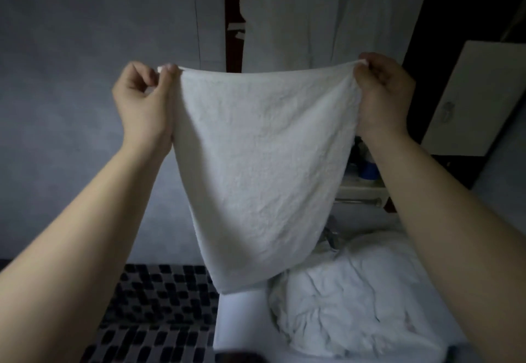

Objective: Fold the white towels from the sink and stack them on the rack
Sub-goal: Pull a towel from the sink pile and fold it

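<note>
A white towel (262, 163) hangs spread out in front of me, stretched flat by its two top corners. My left hand (145, 103) pinches the top left corner and my right hand (381, 92) pinches the top right corner. The towel's lower edge dangles just above the white sink (239, 320). A crumpled heap of white towels (355, 294) fills the sink basin at the lower right. No rack can be made out for sure.
A grey tiled wall (85, 49) stands behind on the left. White cloth (327, 12) hangs at the top centre. A blue-capped container (368, 169) sits on a small shelf by the tap (331, 237). Black-and-white mosaic floor (159, 311) lies at the lower left.
</note>
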Demonstrator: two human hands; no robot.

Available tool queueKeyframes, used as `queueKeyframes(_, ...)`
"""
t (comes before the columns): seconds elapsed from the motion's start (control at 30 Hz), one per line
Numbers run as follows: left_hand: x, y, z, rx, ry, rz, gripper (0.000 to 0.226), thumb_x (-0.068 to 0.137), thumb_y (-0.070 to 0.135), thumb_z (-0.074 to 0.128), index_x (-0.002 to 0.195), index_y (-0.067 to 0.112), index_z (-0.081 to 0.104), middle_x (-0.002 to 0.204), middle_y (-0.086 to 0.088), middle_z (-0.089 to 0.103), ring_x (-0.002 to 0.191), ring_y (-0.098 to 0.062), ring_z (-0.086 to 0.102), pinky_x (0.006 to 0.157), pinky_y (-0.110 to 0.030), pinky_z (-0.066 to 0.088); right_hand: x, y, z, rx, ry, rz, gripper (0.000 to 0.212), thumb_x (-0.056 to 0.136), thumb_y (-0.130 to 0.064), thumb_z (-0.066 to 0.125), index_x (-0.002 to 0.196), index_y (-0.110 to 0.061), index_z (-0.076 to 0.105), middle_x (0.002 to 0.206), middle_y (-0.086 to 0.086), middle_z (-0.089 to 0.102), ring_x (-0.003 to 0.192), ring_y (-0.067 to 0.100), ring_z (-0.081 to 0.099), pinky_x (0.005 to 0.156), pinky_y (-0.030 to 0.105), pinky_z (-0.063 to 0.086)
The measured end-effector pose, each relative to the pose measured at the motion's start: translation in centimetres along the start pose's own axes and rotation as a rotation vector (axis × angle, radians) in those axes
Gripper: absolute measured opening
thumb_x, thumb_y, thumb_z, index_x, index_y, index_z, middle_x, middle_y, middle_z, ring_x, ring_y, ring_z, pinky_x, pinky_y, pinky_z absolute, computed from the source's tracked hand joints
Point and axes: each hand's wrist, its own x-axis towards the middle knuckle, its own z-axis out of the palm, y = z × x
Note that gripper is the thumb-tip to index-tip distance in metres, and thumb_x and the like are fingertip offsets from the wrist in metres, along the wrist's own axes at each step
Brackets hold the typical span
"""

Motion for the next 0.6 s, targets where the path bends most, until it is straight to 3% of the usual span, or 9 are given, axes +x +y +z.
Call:
queueKeyframes(0.07,-1.8,0.0,-1.3,0.015,-0.002,0.017,0.042,0.088,0.017,0.070,0.067,0.026,0.034,0.058,0.021,0.039,0.060,-0.002,0.034,0.061,-0.021,0.033,-1.4,0.0,-1.1,-0.007,-0.028,0.005,0.013,0.091,-0.010,0.067,0.104,-0.010,0.072,0.101,0.003,0.071,0.094,0.010,0.066,0.091,0.031,0.054)
queueKeyframes(0.2,-5.0,0.3,-3.5,0.023,-0.021,-0.005,0.041,0.089,0.015,0.069,0.068,0.025,0.035,0.058,0.019,0.040,0.061,-0.003,0.035,0.062,-0.022,0.033,-4.2,0.4,-3.1,0.026,-0.081,0.025,0.012,0.087,-0.011,0.069,0.098,-0.015,0.074,0.098,0.004,0.072,0.094,0.014,0.066,0.089,0.034,0.053)
queueKeyframes(0.37,-8.4,0.5,-6.3,-0.029,-0.036,-0.018,0.046,0.088,0.015,0.072,0.064,0.030,0.036,0.064,0.013,0.040,0.064,-0.006,0.035,0.065,-0.024,0.034,-8.0,0.5,-5.6,0.069,-0.116,0.058,0.012,0.081,-0.016,0.070,0.090,-0.020,0.074,0.082,-0.006,0.071,0.084,0.014,0.064,0.080,0.030,0.048)
queueKeyframes(0.6,-12.5,-0.3,-8.9,-0.145,-0.154,-0.165,0.044,0.086,0.021,0.074,0.063,0.030,0.038,0.071,0.010,0.046,0.067,-0.008,0.040,0.068,-0.023,0.040,-13.8,-0.3,-8.6,0.093,-0.071,0.161,0.014,0.082,-0.010,0.067,0.093,-0.015,0.073,0.076,-0.008,0.071,0.074,0.010,0.062,0.070,0.023,0.047)
